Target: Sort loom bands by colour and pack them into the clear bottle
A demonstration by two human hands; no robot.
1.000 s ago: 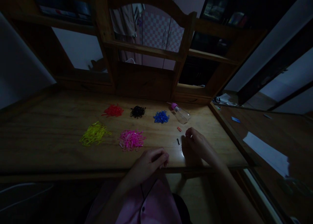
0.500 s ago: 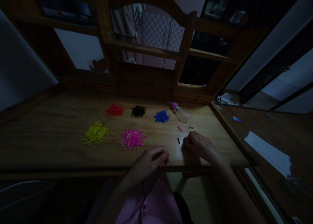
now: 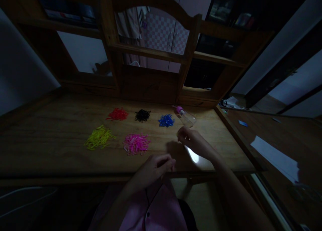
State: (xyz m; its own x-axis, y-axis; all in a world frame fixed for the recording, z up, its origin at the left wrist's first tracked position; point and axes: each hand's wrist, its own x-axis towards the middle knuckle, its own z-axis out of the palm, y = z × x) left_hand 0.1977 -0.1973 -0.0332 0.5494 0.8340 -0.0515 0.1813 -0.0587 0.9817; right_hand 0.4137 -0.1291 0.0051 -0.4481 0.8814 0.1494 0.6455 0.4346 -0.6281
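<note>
Leftward since a moment ago, the right hand (image 3: pixel 193 141) hovers near blue elastic bands (image 3: pixel 166 120), fingertips nearly pinched; the left hand (image 3: pixel 157 167) curls loosely. I can't tell what either holds.

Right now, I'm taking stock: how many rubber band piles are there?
5: red pile, black pile and blue pile, left to right, behind; yellow pile, then pink pile, in front.

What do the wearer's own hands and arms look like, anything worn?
Left hand and right hand: bare, no gloves. Forearms show no sleeves, watch or bracelet. Pink top below, dark piping, dark round button. Too dim to rule out rings.
</note>
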